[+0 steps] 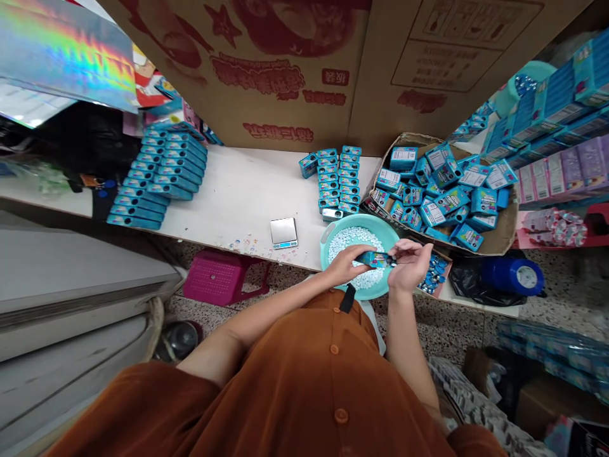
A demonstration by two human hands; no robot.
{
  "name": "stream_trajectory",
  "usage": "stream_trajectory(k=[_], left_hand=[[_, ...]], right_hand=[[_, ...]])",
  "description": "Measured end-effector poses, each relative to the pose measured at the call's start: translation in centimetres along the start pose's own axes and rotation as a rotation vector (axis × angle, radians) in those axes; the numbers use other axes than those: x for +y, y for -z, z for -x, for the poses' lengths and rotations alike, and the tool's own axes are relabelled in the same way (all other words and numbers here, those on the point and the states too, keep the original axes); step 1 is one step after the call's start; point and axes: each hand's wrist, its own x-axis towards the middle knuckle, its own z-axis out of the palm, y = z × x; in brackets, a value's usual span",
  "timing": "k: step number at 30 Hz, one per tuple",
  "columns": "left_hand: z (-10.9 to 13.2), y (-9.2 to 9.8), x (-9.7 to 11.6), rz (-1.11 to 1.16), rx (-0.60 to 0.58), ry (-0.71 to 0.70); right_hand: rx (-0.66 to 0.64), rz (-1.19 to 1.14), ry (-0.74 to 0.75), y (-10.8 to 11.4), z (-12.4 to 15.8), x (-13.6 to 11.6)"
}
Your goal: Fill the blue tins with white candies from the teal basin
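Head view: a small blue box (375, 259) is held over a turquoise basin (366, 294), its long axis laid roughly from nine to three o'clock, with twelve taken as the side away from the body. Its nine-o'clock end is gripped by the left hand (343, 265), whose fingers and thumb are closed around it. At its three-o'clock end, where a dark opening or piece is seen, the right hand (408, 263) is placed close by. Both hands are thus near, one at each end. The right hand is partly cupped, the fingers loosely bent; whether the box is touched, or anything held in the palm, cannot be told.

Below the box, white pellets (354, 238) are spread in the basin. At four o'clock, just beyond the right hand, blue and silver pieces (434, 271) are kept in a shallow tray. A loosely filled carton (512, 231) is set at two o'clock, upright rows of boxes (339, 181) at eleven, and a small scale (284, 233) at about ten.
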Motion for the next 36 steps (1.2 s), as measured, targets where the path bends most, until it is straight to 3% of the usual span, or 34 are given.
stream_trajectory(k=[4, 9, 12, 16, 19, 25, 28, 30, 33, 36], left_hand=[[0.0, -0.1, -0.9, 0.076, 0.016, -0.023], [0.1, -0.7, -3.0, -0.016, -0.035, 0.077], [0.7, -1.0, -3.1, 0.019, -0.038, -0.003], [1.4, -1.1, -3.2, -0.001, 0.074, -0.139], [1.7, -0.7, -3.8, -0.066, 0.189, -0.144], [2.7, 0.3, -4.4, 0.034, 0.209, -0.117], [3.3, 0.5, -4.3, 0.069, 0.214, -0.08], [3.6, 0.8, -4.3, 0.085, 0.199, -0.125], [4.0, 1.2, -4.4, 0.066, 0.198, -0.231], [4.7, 1.7, -4.6, 0.008, 0.199, -0.304]], right_hand=[[-0.003, -0.007, 0.015, 0.0, -0.4, 0.9], [0.09, 0.016, -0.125, 0.4, -0.8, 3.7], [0.066, -0.05, -0.053, 0.6, -0.1, 3.1], [0.031, -0.188, -0.085, 1.2, 0.1, 1.3], [0.118, -0.203, -0.111, 2.5, -0.5, 1.7], [0.179, 0.126, -0.216, 6.9, -0.3, 5.4], [0.089, 0.356, -0.384, 8.7, 0.2, 7.9], [-0.043, 0.549, -0.446, 9.4, 0.4, 9.7], [-0.274, 0.892, -0.429, 9.8, 0.5, 12.3], [-0.435, 1.159, -0.303, 9.2, 0.6, 14.5]])
